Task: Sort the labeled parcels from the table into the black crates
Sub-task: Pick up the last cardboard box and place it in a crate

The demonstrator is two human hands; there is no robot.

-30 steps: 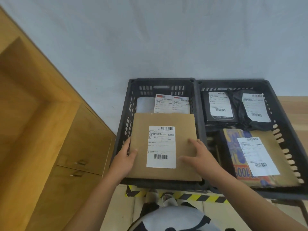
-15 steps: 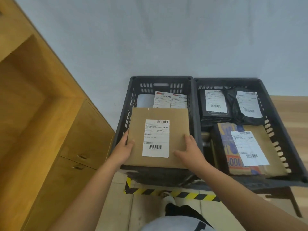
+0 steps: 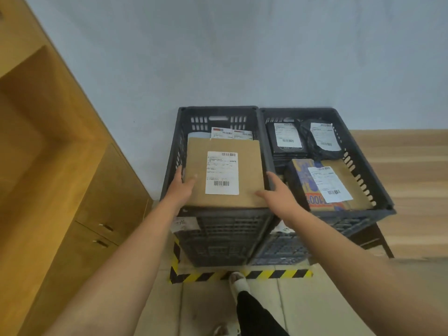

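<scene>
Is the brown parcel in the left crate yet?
Yes, at rim level: brown parcel lies flat within the left crate, left hand and right hand holding its sides. Whether it rests: cannot tell.

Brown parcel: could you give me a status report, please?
Left hand, right hand hold brown parcel. In left crate, above other parcels.
</scene>
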